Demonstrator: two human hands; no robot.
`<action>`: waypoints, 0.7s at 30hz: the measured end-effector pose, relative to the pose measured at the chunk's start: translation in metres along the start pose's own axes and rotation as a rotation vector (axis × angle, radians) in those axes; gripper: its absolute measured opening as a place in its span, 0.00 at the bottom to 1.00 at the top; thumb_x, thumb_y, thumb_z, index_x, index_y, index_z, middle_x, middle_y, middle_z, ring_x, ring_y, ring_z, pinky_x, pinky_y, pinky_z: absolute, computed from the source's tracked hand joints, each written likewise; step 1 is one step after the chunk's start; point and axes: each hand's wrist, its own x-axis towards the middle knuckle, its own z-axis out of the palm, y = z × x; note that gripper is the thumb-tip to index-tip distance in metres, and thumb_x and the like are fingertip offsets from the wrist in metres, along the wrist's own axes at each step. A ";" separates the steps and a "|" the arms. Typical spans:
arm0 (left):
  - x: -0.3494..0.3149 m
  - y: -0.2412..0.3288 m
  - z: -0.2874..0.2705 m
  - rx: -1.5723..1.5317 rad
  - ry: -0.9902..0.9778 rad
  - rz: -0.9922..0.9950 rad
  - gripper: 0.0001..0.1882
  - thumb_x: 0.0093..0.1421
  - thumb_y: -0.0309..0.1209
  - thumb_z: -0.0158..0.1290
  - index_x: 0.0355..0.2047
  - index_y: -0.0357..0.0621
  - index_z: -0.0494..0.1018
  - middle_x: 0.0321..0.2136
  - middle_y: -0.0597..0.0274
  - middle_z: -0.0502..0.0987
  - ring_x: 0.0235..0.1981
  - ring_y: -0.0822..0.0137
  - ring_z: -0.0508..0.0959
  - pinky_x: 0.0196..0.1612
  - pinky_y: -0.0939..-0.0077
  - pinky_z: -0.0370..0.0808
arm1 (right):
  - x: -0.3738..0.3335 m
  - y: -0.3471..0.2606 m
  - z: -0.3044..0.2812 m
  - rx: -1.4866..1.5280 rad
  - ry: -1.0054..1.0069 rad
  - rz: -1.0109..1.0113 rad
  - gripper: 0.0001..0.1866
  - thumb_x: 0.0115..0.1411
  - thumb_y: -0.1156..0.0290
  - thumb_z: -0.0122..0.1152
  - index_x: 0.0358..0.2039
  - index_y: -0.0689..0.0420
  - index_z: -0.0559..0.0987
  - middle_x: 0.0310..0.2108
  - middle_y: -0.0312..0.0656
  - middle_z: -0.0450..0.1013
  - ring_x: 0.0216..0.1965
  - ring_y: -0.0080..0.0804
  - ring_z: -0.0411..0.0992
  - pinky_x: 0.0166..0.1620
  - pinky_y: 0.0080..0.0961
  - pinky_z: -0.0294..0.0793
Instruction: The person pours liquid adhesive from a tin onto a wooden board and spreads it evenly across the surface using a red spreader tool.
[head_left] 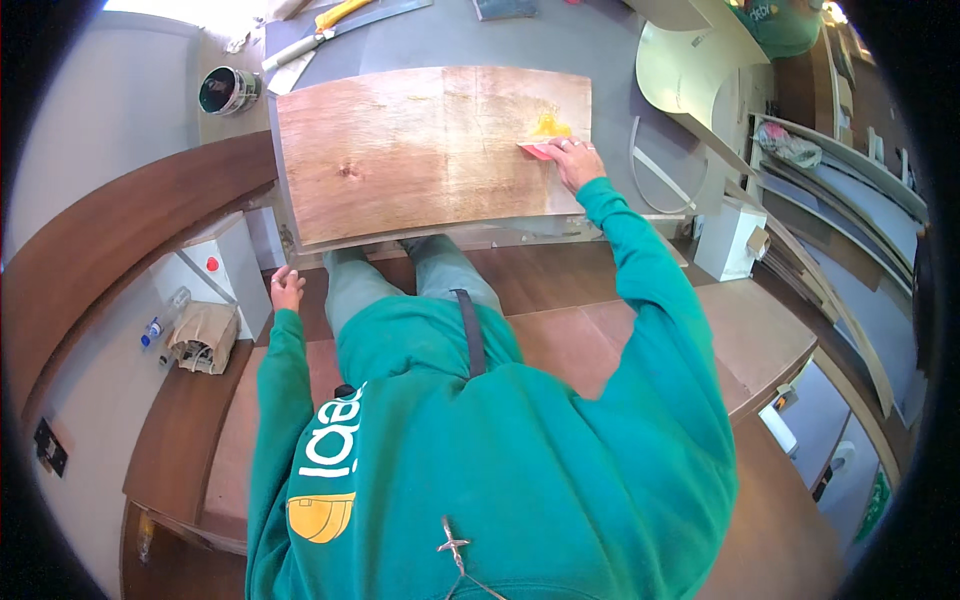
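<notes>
A wooden board [400,160] with brown grain lies on the grey worktable. My right hand [577,163] is closed on a flat red spreader [537,150], whose edge rests on the board near its right end. Just beyond the spreader lies a patch of yellow glue-like paste [550,126]. A wet-looking sheen covers part of the board's middle and right. Off the board's near left corner, my left hand [287,288] hangs with loosely bent fingers and nothing visible in it.
On the grey worktable [420,40], a handsaw [375,16] and a yellow-handled tool [340,14] lie at the far left. An open can [228,91] stands left of the board. A curved pale sheet [680,75] and a thin strip [660,175] are at right. Behind my left hand sits a paper bag [203,338].
</notes>
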 end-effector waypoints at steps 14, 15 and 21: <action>-0.025 -0.011 0.018 0.000 0.010 -0.053 0.21 0.58 0.34 0.52 0.51 0.47 0.63 0.39 0.65 0.72 0.32 0.70 0.77 0.28 0.78 0.71 | 0.010 -0.011 0.027 0.024 0.031 0.089 0.20 0.53 0.74 0.50 0.44 0.38 0.76 0.42 0.33 0.72 0.44 0.37 0.69 0.45 0.39 0.68; -0.024 -0.008 0.021 0.016 0.009 -0.062 0.21 0.58 0.34 0.52 0.51 0.47 0.63 0.39 0.65 0.72 0.32 0.70 0.77 0.28 0.78 0.71 | -0.007 -0.017 0.029 0.052 0.027 0.085 0.20 0.52 0.75 0.50 0.44 0.38 0.76 0.43 0.34 0.72 0.45 0.37 0.68 0.44 0.39 0.67; -0.015 -0.004 0.035 -0.019 -0.009 -0.045 0.20 0.58 0.34 0.52 0.49 0.46 0.65 0.36 0.65 0.71 0.30 0.72 0.76 0.27 0.79 0.70 | -0.101 -0.067 0.025 0.121 -0.061 0.078 0.22 0.50 0.76 0.52 0.46 0.40 0.74 0.44 0.34 0.71 0.45 0.37 0.68 0.46 0.39 0.66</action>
